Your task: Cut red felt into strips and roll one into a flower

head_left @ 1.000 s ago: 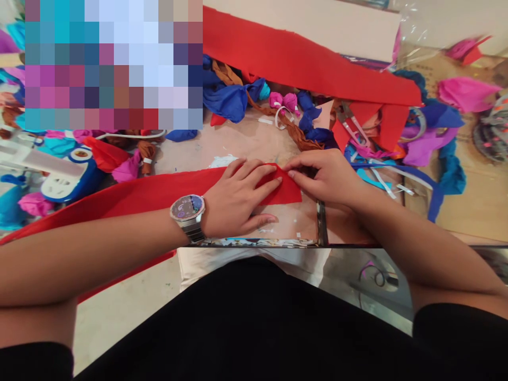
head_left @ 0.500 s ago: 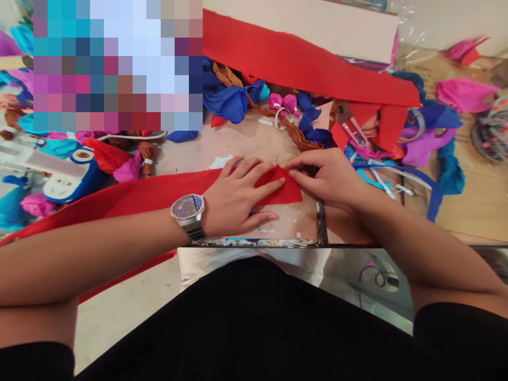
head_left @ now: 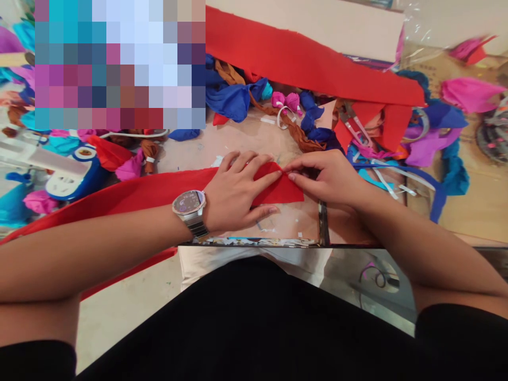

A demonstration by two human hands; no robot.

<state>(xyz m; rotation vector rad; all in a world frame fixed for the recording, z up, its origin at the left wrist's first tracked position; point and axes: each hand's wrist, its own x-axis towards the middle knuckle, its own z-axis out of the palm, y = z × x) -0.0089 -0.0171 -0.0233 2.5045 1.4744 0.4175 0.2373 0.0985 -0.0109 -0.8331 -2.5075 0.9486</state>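
Observation:
A long red cloth strip lies across the table and hangs off its front edge at the left. My left hand, with a watch on the wrist, rests on the strip near its right end, fingers spread and palm down. At the strip's upper right corner, my right hand pinches the red cloth between thumb and index finger. The corner looks slightly folded there. The other fingers of that hand are curled under.
Another red strip stretches across the back. Snap-thread scissors or tweezers-like snips lie among scraps at right. Knotted blue cloth pieces and pink ones crowd behind my hands. A power strip sits at left.
My left hand has shifted slightly up on the red cloth, its index fingertip now nearer the pinched corner. My right hand keeps its pinch. The view has moved a little.

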